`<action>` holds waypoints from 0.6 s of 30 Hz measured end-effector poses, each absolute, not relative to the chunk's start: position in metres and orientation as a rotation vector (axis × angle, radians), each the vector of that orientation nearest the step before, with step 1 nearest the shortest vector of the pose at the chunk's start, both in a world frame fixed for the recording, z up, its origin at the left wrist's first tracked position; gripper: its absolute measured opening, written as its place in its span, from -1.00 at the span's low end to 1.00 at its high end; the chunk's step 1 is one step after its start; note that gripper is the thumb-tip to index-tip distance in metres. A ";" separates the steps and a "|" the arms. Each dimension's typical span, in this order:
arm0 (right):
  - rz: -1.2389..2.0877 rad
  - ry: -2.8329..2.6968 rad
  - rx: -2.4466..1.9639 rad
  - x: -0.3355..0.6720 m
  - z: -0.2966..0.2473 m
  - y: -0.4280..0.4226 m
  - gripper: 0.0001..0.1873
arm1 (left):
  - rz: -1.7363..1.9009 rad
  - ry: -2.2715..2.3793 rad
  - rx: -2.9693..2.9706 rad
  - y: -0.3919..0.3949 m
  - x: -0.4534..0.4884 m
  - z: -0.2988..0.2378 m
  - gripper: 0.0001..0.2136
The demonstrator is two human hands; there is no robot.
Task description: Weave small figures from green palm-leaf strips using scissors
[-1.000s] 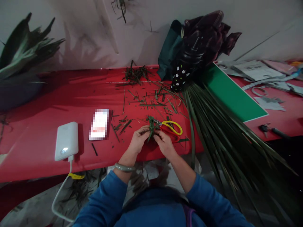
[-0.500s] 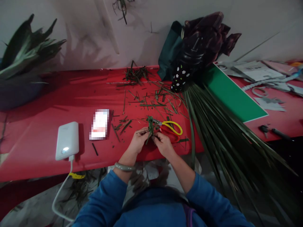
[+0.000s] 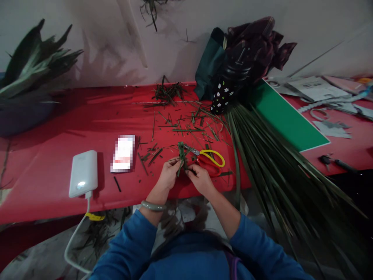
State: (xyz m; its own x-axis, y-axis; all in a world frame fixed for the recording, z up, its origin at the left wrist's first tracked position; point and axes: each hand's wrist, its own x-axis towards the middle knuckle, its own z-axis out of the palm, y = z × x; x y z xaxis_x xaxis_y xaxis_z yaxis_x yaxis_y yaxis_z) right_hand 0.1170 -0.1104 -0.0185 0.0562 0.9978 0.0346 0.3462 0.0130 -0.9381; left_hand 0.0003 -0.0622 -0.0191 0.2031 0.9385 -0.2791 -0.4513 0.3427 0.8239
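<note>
Near the front edge of the red table, my left hand (image 3: pixel 169 173) pinches a small woven piece of green leaf strips (image 3: pixel 181 152) that stands up between my hands. My right hand (image 3: pixel 199 177) is closed at the lower right of the same piece, its fingertips pressed on the leaf strips there. Just behind my right hand lie scissors (image 3: pixel 212 156) with one yellow and one red handle. Their blades point left, close to the woven piece. Cut leaf scraps (image 3: pixel 154 155) are scattered around on the table.
A white power bank (image 3: pixel 83 173) with a cable and a lit phone (image 3: pixel 123 153) lie on the left. Long green leaves (image 3: pixel 259 155) hang over the table edge at right, by a green board (image 3: pixel 287 116). Bags (image 3: pixel 211 66) and a flowered black object (image 3: pixel 222 97) stand behind.
The woven piece has tipped and shifted slightly left. My right fingertips have moved a little along its lower end. The scissors' blades show more now.
</note>
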 end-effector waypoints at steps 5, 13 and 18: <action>0.972 -1.387 -1.446 0.117 -0.017 -0.112 -0.86 | 1.124 0.920 0.601 -0.061 0.000 -0.018 -0.79; 1.086 -1.079 -1.327 0.119 -0.020 -0.119 -0.78 | 1.157 0.944 0.547 -0.062 0.002 -0.013 -0.72; 1.098 -0.969 -1.251 0.120 -0.017 -0.121 -0.77 | 1.164 0.963 0.576 -0.063 0.003 -0.014 -0.73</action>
State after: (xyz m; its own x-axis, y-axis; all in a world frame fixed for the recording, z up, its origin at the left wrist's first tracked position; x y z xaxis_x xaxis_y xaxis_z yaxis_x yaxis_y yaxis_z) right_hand 0.1200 -0.1212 -0.0166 0.2207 0.9750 -0.0274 -0.0944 -0.0066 -0.9955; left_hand 0.0027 -0.0627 -0.0140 0.0868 0.9413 -0.3262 -0.4974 0.3246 0.8045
